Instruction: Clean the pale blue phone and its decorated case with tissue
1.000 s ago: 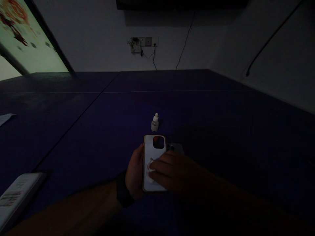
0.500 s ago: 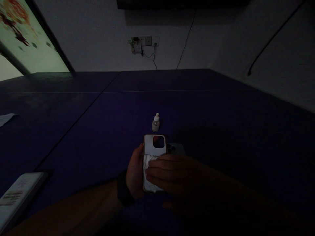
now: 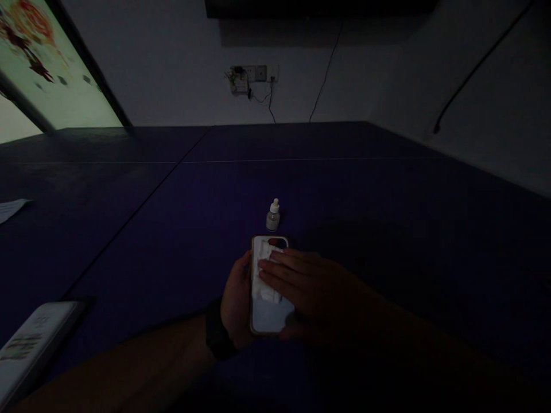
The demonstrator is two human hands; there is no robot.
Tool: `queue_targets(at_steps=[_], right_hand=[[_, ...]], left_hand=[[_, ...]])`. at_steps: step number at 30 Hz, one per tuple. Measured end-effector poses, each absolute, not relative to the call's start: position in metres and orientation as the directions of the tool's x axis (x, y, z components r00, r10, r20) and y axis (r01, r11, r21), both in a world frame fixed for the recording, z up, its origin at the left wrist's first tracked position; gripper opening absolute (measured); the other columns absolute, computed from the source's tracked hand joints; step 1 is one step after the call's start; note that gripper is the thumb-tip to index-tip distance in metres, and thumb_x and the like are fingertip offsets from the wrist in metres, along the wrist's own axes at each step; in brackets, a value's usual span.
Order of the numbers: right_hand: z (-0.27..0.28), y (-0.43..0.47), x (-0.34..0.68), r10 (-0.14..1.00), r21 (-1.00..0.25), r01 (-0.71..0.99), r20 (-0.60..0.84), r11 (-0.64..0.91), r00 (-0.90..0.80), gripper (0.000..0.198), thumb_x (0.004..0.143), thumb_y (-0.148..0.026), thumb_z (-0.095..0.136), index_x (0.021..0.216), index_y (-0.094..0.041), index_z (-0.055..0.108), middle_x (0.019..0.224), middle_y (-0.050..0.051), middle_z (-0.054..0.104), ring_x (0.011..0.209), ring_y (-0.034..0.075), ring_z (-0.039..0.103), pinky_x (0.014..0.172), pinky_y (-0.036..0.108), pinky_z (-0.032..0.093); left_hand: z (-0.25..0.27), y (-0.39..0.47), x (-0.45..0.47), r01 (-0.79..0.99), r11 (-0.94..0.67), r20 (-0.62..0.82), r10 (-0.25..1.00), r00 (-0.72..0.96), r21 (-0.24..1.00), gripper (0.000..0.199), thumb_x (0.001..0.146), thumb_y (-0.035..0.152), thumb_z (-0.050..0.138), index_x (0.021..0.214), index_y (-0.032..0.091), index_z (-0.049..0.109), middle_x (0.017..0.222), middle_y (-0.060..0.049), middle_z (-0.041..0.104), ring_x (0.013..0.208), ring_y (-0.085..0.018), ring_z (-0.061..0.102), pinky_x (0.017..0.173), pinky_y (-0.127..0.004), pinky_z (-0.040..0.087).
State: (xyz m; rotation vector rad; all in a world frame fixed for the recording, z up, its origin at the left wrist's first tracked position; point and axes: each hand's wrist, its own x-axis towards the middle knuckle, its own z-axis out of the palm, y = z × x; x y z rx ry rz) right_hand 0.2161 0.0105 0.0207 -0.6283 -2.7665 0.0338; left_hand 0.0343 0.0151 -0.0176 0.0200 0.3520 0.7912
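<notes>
A phone case (image 3: 269, 318) with a pale back and a brownish rim is held upright in my left hand (image 3: 236, 287), fingers wrapped around its left edge. My right hand (image 3: 297, 278) presses a folded white tissue (image 3: 266, 289) against the back of the case, its fingers lying over the tissue just below the camera cutout. Just beyond the top of the case stands a small dropper bottle (image 3: 272, 220) with a white cap and pale bulb. The phone to the right of the case is now mostly hidden by my right hand.
A dark blue table (image 3: 193, 229) with seam lines reaches to the wall. A white box (image 3: 32, 338) lies at the lower left, and a sheet of paper (image 3: 12, 210) at the left edge. Wall sockets (image 3: 249, 74) with cables are at the back. The light is dim.
My right hand has slid the tissue up the case toward the camera cutout, uncovering the lower part of the case's back. My left hand and the bottle stay about where they were.
</notes>
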Motion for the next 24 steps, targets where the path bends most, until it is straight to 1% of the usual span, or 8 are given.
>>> queue_targets(at_steps=[2,5,6,9,11,16,19,24], right_hand=[[0.021,0.01,0.217,0.399,-0.09,0.39,0.283,0.917,-0.872,0.082,0.094,-0.069,0.051,0.143,-0.004,0.053,0.148,0.019,0.054,0.142,0.03,0.045,0.118,0.045,0.037],[0.024,0.007,0.218,0.288,-0.11,0.268,0.273,0.957,-0.918,0.074,0.095,-0.066,0.052,0.14,-0.007,0.056,0.144,0.013,0.06,0.141,0.027,0.046,0.12,0.043,0.034],[0.024,0.006,0.219,0.285,-0.111,0.264,0.279,0.958,-0.917,0.072,0.096,-0.065,0.051,0.14,-0.008,0.056,0.144,0.013,0.06,0.14,0.027,0.047,0.121,0.042,0.034],[0.024,0.007,0.221,0.387,-0.089,0.378,0.288,0.921,-0.876,0.07,0.098,-0.061,0.05,0.141,-0.007,0.055,0.145,0.017,0.058,0.138,0.028,0.049,0.117,0.045,0.037],[0.025,0.007,0.221,0.424,-0.081,0.418,0.265,0.905,-0.866,0.072,0.097,-0.061,0.053,0.141,-0.005,0.054,0.145,0.02,0.057,0.138,0.029,0.049,0.116,0.046,0.038],[0.03,0.0,0.217,0.261,-0.126,0.235,0.252,0.964,-0.932,0.057,0.096,-0.054,0.058,0.134,-0.011,0.061,0.144,0.01,0.061,0.138,0.025,0.05,0.121,0.039,0.032],[0.032,-0.002,0.22,0.305,-0.144,0.276,0.251,0.95,-0.919,0.055,0.095,-0.054,0.06,0.13,-0.011,0.064,0.138,0.011,0.065,0.133,0.025,0.054,0.119,0.04,0.035],[0.037,-0.004,0.225,0.373,-0.131,0.352,0.212,0.927,-0.903,0.051,0.093,-0.056,0.062,0.117,-0.012,0.072,0.125,0.012,0.073,0.121,0.025,0.063,0.109,0.041,0.045]], left_hand=[[-0.018,0.015,0.035,-0.697,0.704,-0.287,0.702,0.652,0.139,0.038,0.097,0.048,0.048,0.101,0.014,0.062,0.063,0.001,0.057,0.041,-0.005,0.047,0.042,-0.015,0.034],[-0.019,0.014,0.037,-0.717,0.691,-0.192,0.719,0.668,0.094,0.032,0.098,0.044,0.049,0.097,0.014,0.062,0.055,0.006,0.047,0.034,-0.002,0.034,0.038,-0.014,0.025],[-0.019,0.014,0.037,-0.717,0.69,-0.184,0.721,0.668,0.103,0.033,0.098,0.044,0.048,0.098,0.015,0.062,0.055,0.006,0.047,0.034,-0.002,0.034,0.039,-0.014,0.026],[-0.02,0.015,0.035,-0.697,0.692,-0.245,0.72,0.649,0.187,0.039,0.098,0.047,0.046,0.107,0.015,0.063,0.064,0.001,0.057,0.044,-0.008,0.048,0.046,-0.019,0.038],[-0.02,0.015,0.034,-0.686,0.694,-0.262,0.719,0.643,0.219,0.039,0.097,0.048,0.046,0.109,0.015,0.063,0.067,-0.001,0.058,0.047,-0.009,0.051,0.049,-0.02,0.04],[-0.024,0.015,0.034,-0.634,0.738,-0.106,0.667,0.737,0.231,0.042,0.094,0.055,0.047,0.094,0.015,0.06,0.055,0.006,0.039,0.035,-0.003,0.023,0.038,-0.018,0.024],[-0.023,0.015,0.037,-0.64,0.737,-0.096,0.669,0.737,0.219,0.045,0.095,0.056,0.044,0.094,0.014,0.059,0.06,0.005,0.039,0.038,-0.003,0.02,0.039,-0.018,0.022],[-0.019,0.015,0.041,-0.645,0.731,-0.17,0.68,0.713,0.222,0.05,0.095,0.06,0.039,0.099,0.014,0.06,0.068,0.001,0.044,0.046,-0.007,0.033,0.042,-0.02,0.028]])
